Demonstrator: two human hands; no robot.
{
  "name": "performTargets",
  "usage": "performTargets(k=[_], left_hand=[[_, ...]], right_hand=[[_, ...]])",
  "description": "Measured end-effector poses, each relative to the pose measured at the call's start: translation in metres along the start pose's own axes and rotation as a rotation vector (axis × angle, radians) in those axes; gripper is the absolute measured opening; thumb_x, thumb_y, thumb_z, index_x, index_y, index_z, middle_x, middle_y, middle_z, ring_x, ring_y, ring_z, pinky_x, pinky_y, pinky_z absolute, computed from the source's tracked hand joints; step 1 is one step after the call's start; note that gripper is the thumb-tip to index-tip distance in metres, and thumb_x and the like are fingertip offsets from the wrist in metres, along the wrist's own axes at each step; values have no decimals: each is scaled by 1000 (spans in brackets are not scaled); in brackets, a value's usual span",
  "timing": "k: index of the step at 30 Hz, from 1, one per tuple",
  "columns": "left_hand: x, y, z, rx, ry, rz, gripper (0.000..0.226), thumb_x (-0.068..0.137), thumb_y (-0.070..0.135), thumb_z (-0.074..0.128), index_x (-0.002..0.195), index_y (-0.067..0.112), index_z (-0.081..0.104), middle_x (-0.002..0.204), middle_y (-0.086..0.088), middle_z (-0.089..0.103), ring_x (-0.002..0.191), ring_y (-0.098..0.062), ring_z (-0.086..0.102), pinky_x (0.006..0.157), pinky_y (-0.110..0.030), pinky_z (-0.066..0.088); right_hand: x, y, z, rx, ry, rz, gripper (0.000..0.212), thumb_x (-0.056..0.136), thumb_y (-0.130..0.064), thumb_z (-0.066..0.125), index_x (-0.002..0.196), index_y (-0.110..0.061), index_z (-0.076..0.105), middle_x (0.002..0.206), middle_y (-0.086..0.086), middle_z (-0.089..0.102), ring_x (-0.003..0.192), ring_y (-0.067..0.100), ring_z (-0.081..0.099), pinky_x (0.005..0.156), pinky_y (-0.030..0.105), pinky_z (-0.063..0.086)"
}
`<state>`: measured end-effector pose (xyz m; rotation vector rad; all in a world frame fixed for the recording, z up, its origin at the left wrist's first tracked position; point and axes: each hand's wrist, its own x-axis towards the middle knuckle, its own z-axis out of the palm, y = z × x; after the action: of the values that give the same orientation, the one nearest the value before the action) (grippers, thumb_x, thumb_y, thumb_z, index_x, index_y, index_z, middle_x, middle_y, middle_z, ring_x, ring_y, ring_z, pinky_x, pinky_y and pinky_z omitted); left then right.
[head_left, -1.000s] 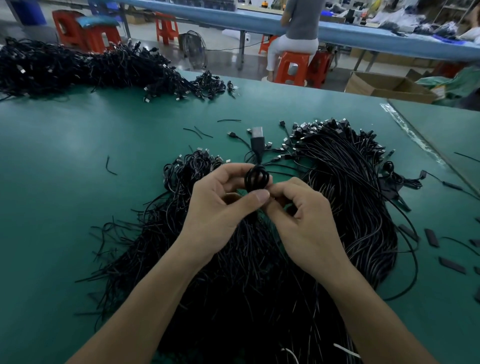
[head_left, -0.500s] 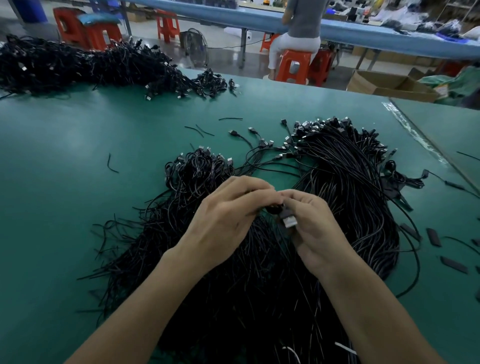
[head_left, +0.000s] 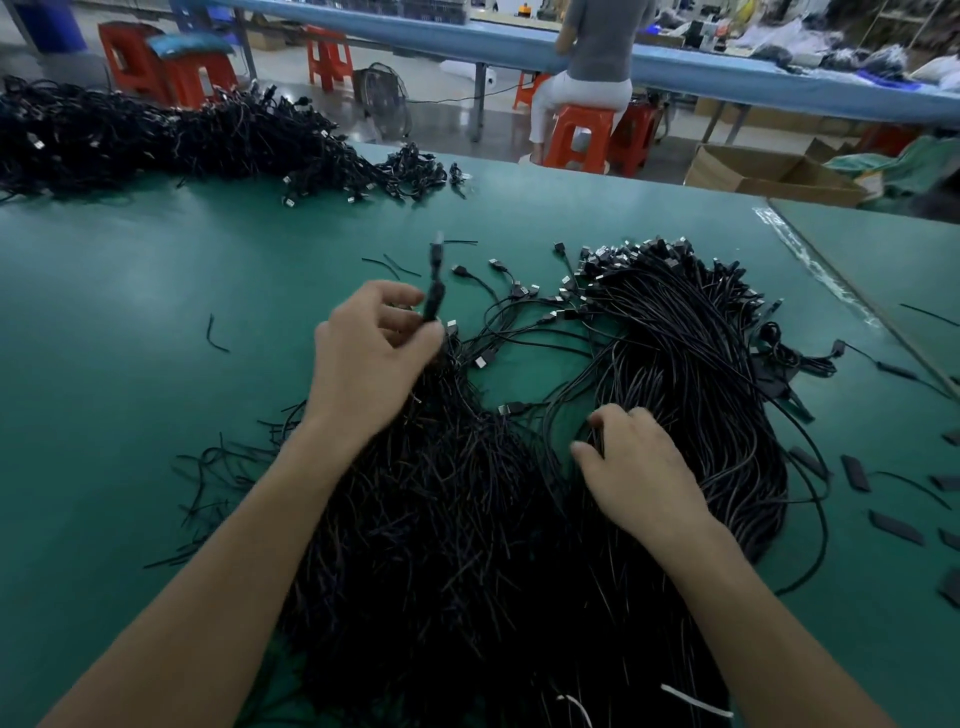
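My left hand (head_left: 374, 358) pinches a blurred cable (head_left: 435, 293) at my fingertips; it sticks up above the hand, over the table (head_left: 156, 312). My right hand (head_left: 641, 467) rests on the pile (head_left: 701, 353), fingers curled among its strands; whether they grip any, I cannot tell.

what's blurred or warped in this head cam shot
Head view: the cable pinched by the left hand is smeared by motion. Head view: the right hand on the cable pile looks slightly soft. Head view: the wide lens bows the far edge of the green table, which carries a pale sheen.
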<state>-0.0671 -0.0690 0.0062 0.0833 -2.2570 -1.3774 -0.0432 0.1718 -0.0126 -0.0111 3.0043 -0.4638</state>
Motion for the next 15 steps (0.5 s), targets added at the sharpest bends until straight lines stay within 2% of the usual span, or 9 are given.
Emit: performTargets(k=[2, 4, 6, 8, 9, 12, 15], left_hand=[[15, -12, 0, 80, 46, -90, 22, 82, 29, 78, 95, 36, 62, 77, 20, 67, 67, 5, 63, 64, -13, 46], [25, -25, 2, 165, 82, -131, 20, 84, 24, 76, 95, 30, 62, 77, 20, 63, 67, 7, 57, 57, -4, 38], [31, -36, 5, 242, 108, -158, 16, 86, 20, 74, 101, 20, 66, 84, 10, 66, 74, 0, 58, 63, -2, 38], [34, -42, 9, 312, 86, -156, 16, 89, 22, 71, 103, 14, 70, 96, 1, 71, 87, -13, 64, 77, -14, 41], [35, -43, 11, 344, 68, -142, 17, 90, 25, 70, 104, 15, 72, 99, 0, 72, 90, -15, 65, 79, -21, 43], [33, -33, 13, 434, 50, -95, 20, 95, 38, 62, 105, 24, 73, 104, 4, 70, 91, -15, 61, 71, -31, 44], [26, -24, 15, 503, 51, 63, 15, 97, 32, 59, 104, 24, 70, 105, 2, 62, 102, -19, 54, 73, -30, 40]], right_hand=[[0, 4, 7, -107, -11, 58, 38, 101, -36, 51, 127, -9, 46, 126, 14, 46, 108, 31, 53, 87, 40, 51], [-1, 3, 13, -129, -9, 80, 31, 100, -33, 52, 117, -8, 46, 122, 16, 45, 102, 31, 54, 83, 39, 52], [0, 1, 14, -97, 23, 92, 25, 101, -29, 51, 112, -8, 46, 117, 16, 48, 95, 29, 55, 76, 35, 49], [3, 2, 13, -52, 56, 99, 20, 102, -25, 48, 113, -9, 48, 114, 14, 50, 89, 27, 53, 71, 33, 44], [6, 4, 12, -18, 73, 110, 18, 102, -23, 47, 114, -9, 50, 112, 12, 51, 85, 25, 52, 69, 33, 43], [14, 9, 11, 173, 144, 145, 27, 101, -15, 49, 128, -13, 50, 104, 5, 52, 76, 18, 54, 61, 31, 42], [23, 13, 5, 635, 186, 234, 53, 98, -4, 56, 147, -9, 38, 98, 6, 66, 73, 14, 66, 57, 22, 48]])
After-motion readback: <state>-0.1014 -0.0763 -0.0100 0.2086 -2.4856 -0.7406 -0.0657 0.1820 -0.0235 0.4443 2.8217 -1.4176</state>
